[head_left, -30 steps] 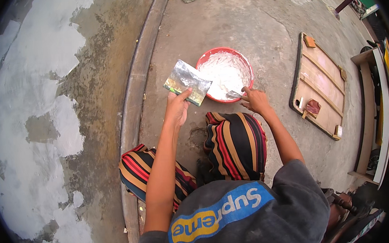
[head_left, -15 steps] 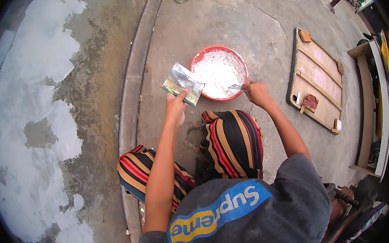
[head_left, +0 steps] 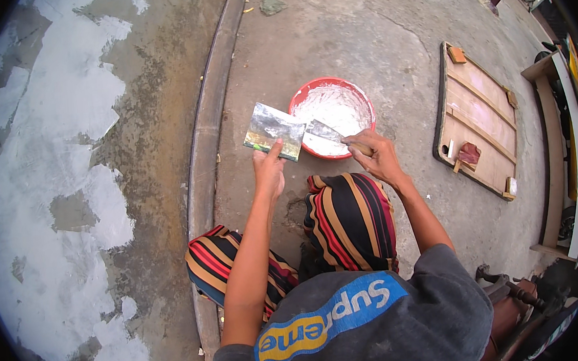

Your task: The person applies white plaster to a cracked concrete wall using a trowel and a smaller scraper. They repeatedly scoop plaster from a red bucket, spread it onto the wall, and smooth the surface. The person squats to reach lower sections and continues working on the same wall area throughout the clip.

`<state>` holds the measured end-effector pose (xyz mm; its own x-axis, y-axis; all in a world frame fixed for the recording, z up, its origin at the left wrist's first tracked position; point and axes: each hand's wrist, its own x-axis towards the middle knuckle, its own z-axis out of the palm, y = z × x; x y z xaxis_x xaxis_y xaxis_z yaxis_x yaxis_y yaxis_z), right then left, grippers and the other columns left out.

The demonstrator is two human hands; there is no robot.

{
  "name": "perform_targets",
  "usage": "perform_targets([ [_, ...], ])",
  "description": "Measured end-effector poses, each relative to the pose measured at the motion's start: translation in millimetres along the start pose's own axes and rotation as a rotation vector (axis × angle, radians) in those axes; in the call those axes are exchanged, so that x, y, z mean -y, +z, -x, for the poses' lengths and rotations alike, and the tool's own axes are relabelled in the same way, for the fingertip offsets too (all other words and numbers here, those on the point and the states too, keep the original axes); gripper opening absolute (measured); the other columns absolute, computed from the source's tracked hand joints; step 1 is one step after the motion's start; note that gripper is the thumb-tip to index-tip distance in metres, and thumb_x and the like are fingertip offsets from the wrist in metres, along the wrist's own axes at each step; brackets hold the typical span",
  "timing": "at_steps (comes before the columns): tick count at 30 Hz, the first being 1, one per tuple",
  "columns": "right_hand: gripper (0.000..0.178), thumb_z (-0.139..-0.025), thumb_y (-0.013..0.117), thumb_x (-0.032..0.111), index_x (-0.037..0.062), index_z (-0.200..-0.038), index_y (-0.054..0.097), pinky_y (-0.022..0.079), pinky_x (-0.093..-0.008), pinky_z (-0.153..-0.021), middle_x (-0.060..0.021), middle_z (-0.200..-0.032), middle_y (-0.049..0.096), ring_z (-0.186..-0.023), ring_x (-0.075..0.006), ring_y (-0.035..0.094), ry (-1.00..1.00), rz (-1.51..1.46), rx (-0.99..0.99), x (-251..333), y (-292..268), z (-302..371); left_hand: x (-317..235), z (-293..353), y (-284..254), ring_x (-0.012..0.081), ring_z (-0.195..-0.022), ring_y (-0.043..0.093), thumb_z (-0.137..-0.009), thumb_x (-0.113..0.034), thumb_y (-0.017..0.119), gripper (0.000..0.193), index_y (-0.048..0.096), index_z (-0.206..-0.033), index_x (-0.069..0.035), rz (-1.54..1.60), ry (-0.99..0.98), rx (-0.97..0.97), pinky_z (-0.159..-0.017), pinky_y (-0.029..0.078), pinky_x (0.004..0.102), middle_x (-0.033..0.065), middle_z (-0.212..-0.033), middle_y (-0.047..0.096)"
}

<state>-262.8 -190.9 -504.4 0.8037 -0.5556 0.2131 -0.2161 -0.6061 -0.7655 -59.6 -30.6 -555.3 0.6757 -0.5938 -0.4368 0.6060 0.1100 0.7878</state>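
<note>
My left hand (head_left: 269, 172) grips a rectangular flat plate (head_left: 275, 128) by its near edge, thumb on top. Grey, brown and white smears cover the plate's face. In my right hand (head_left: 380, 158) is a putty knife (head_left: 324, 131), held by its handle. Its blade points left over the basin, the tip close to the plate's right edge; whether they touch I cannot tell. Below the blade stands a red basin (head_left: 370, 106) holding thick white paste (head_left: 339, 106), which also coats the inner wall.
A curved concrete kerb (head_left: 205, 129) runs left of my knees, beside a wall surface (head_left: 94, 202) patched with white. To the right lies a wooden panel (head_left: 477, 115) with small blocks on it. A stone (head_left: 272, 5) sits at the far side. My striped knees (head_left: 350, 220) are just below the basin.
The putty knife has come up out of the paste, and its blade now shows whole, nearer the plate. My right hand has turned and moved slightly left and nearer. The view has shifted a little.
</note>
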Motion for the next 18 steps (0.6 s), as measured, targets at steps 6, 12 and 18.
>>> perform_targets([
  [6, 0.021, -0.084, 0.064, 0.011, 0.0124, -0.103, 0.072, 0.05, -0.0334, -0.066, -0.008, -0.089, 0.066, -0.076, -0.023, 0.064, 0.034, -0.003, -0.018, -2, 10, 0, -8, 7, 10, 0.0109, -0.083, 0.048, -0.088, -0.015, 0.069, 0.029, 0.045, -0.102, -0.009, -0.01, 0.033, -0.003, -0.078, 0.041, 0.0352, 0.0032, -0.094, 0.054],
  [12, 0.02, -0.084, 0.065, 0.012, 0.0128, -0.102, 0.072, 0.051, -0.033, -0.066, -0.0074, -0.088, 0.066, -0.076, -0.0226, 0.065, -0.011, 0.013, -0.064, -1, 15, 0, -15, 16, 19, 0.0116, -0.088, 0.054, -0.089, -0.014, 0.067, 0.025, 0.053, -0.108, -0.005, -0.015, 0.121, 0.054, -0.079, 0.043, 0.0325, 0.0044, -0.101, 0.06],
  [18, 0.02, -0.082, 0.066, 0.011, 0.0127, -0.101, 0.073, 0.051, -0.0318, -0.064, -0.0069, -0.087, 0.066, -0.075, -0.0215, 0.065, -0.033, 0.017, -0.092, 7, 20, -5, -16, 13, 7, 0.0142, -0.103, 0.055, -0.089, -0.016, 0.067, 0.04, 0.048, -0.122, -0.005, -0.154, 0.063, 0.121, -0.088, 0.043, 0.0373, 0.005, -0.113, 0.06],
])
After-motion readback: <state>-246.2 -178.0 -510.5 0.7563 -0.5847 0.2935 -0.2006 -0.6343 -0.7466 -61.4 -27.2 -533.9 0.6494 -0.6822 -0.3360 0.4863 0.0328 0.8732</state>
